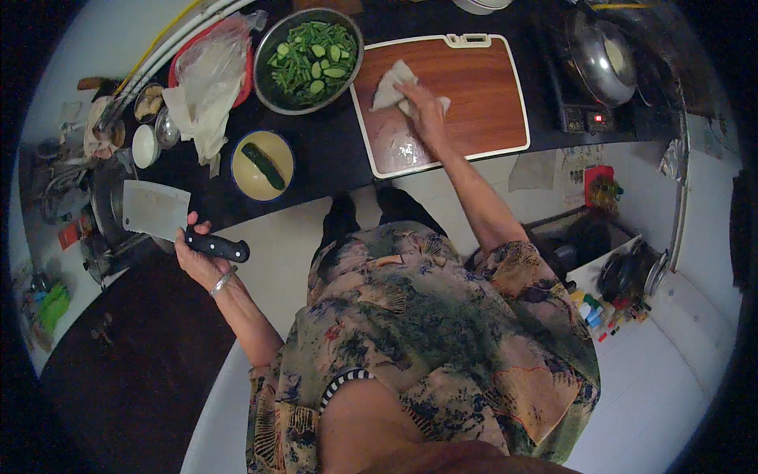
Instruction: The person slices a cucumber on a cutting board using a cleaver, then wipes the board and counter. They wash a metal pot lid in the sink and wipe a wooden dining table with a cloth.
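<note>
My left hand (200, 252) grips a cleaver (156, 208) near where its black riveted handle meets the wide blade, held out to the left in front of the counter edge. My right hand (421, 114) presses a white cloth (395, 86) onto a wood-grain cutting board (479, 101) with a white rim. Wet, shiny patches show on the board's lower left part. Just left of the board stands a metal bowl (266, 95) of cut green beans and cucumber slices. A dark green cucumber piece (264, 166) lies in a yellowish bowl (249, 181) nearer the counter's edge.
At the right, a wok (598, 65) sits on an induction cooker (571, 118) with a lit red display. A red basin (244, 89) with plastic bags (210, 65), a small white bowl (145, 146) and a metal bowl (167, 127) stand left. A dark round table (142, 349) is behind my left arm.
</note>
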{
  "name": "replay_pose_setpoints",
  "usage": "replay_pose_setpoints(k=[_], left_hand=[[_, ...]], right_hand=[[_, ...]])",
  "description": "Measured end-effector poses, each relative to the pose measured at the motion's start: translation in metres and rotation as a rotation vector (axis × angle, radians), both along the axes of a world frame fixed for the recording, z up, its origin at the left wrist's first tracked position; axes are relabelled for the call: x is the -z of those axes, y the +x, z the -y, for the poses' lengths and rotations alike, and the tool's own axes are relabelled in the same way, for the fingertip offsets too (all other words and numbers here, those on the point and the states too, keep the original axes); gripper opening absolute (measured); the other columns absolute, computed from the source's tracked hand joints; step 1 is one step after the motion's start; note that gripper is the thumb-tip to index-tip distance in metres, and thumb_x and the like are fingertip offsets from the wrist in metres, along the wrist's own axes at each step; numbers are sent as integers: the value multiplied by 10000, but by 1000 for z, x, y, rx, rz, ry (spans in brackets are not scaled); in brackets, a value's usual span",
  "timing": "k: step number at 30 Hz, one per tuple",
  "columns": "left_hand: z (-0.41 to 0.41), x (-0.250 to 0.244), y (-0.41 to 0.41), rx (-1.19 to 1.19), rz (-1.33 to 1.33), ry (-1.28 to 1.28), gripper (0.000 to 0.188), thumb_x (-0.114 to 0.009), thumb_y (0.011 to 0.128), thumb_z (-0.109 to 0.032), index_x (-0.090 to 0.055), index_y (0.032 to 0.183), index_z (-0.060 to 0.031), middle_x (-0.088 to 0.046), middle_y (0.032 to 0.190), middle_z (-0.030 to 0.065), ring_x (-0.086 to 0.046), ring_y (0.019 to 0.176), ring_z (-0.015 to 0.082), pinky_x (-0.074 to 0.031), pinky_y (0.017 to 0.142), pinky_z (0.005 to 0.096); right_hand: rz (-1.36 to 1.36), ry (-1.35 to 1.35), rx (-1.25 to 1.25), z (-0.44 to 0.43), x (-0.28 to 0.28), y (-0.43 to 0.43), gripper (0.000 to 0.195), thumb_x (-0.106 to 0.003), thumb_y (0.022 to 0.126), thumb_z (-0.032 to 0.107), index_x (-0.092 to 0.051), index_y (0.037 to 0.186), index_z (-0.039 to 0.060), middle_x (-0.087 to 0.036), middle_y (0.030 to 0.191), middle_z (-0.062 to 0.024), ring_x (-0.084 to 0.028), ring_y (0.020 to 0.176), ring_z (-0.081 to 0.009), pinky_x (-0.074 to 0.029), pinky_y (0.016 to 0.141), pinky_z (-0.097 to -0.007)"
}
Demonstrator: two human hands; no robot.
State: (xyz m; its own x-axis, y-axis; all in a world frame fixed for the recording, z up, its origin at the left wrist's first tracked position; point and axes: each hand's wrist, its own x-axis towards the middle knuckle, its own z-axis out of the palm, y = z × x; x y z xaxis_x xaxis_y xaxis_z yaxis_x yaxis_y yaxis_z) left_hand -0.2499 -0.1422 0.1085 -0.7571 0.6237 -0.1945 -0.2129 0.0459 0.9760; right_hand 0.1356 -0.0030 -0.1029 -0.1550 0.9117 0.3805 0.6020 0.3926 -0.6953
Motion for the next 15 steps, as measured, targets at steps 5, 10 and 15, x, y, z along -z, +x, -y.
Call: replay_pose_setpoints(k=[5, 10, 15], left_hand=[[4, 2, -1, 7, -5, -10, 253, -446, 898, -175, -460, 1027, 43, -615, 920, 190, -552, 597, 169, -494, 656, 305], [6, 6, 3, -28, -16, -31, 274, -446, 894, -182, -456, 1056, 38, -613, 920, 192, -548, 606, 172, -487, 664, 313], [0, 11, 1, 29, 22, -14, 307, -448, 888, -175, -441, 1111, 35, -615, 920, 191, -552, 607, 166, -496, 656, 312]], right_hand=[[48, 133, -136, -80, 22, -23, 417, -602, 707, 16, -566, 1115, 100, -557, 1145, -136, -498, 1116, -317, -396, 937, -424], [372, -24, -180, -40, 8, -59, 564, -632, 679, 37, -493, 1220, 115, -427, 1315, -127, -366, 1238, -332, -302, 1008, -481], [227, -78, -274, 27, 25, -47, 504, -575, 719, 13, -503, 1209, 103, -455, 1308, -107, -410, 1220, -305, -335, 1009, -411]])
